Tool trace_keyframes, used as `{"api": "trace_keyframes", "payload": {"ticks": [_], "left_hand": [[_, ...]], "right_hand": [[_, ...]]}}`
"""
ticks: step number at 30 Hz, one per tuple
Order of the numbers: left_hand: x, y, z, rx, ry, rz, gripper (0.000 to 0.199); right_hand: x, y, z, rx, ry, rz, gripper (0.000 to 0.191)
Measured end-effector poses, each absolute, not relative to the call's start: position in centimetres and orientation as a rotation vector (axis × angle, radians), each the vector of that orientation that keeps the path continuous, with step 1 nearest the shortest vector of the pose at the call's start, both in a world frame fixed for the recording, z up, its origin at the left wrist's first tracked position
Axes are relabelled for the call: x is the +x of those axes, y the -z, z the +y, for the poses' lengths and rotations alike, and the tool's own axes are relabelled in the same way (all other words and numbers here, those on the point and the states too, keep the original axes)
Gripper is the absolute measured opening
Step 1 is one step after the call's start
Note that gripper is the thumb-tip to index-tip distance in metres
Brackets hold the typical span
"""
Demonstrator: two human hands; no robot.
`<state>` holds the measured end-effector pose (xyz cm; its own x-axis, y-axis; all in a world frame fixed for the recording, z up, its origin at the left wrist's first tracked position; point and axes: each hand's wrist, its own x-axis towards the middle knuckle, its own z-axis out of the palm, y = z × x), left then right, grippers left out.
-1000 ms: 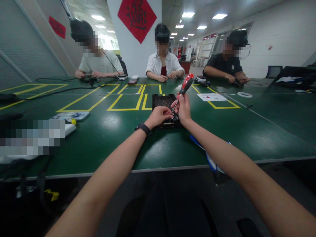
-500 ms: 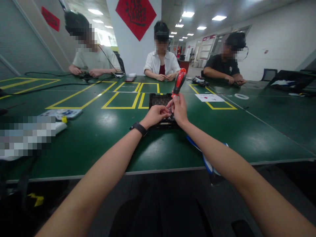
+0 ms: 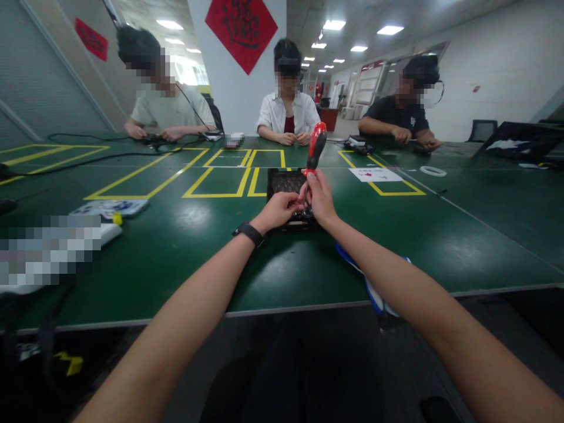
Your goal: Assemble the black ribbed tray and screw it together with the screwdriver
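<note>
Over the last second the screwdriver (image 3: 316, 144) has swung from a marked slant to nearly upright, so its shaft points more steeply down into the black box (image 3: 284, 182). The right hand (image 3: 322, 202) has its grip clenched around the screwdriver just below the handle. The left hand (image 3: 280, 210) has its fingertips drawn together beside the shaft's lower end; whether they pinch it or something small, I cannot tell. The box sits on the green tabletop (image 3: 194, 264), beneath both hands.
</note>
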<state>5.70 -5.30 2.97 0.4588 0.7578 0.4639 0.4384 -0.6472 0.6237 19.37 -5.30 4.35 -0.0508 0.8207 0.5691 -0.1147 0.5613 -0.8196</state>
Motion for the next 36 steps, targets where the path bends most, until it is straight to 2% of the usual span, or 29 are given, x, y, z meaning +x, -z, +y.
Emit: {"api": "trace_keyframes", "payload": {"ticks": [7,16,23,30,36], "left_hand": [[5.9,-2.9,-5.2,2.239,-1.085,1.059,0.025],[5.7,-2.3,-4.5,2.266,-1.1,0.968,0.014],[5.8,-2.7,-5.1,2.261,-1.059,1.057,0.023],[5.7,-3.3,-5.5,2.301,-1.001,0.864,0.022],[5.9,-3.0,-5.4,2.258,-1.073,1.164,0.03]], "right_hand": [[19.4,-4.4,-5.6,-0.667,-0.759,-1.399,0.036],[19.3,-4.5,-5.4,-0.66,-0.807,-1.38,0.033],[19.3,-4.4,-5.4,-0.662,-0.715,-1.355,0.035],[19.4,-4.4,-5.4,-0.655,-0.801,-1.379,0.038],[19.3,-4.4,-5.4,-0.662,-0.753,-1.378,0.039]]}}
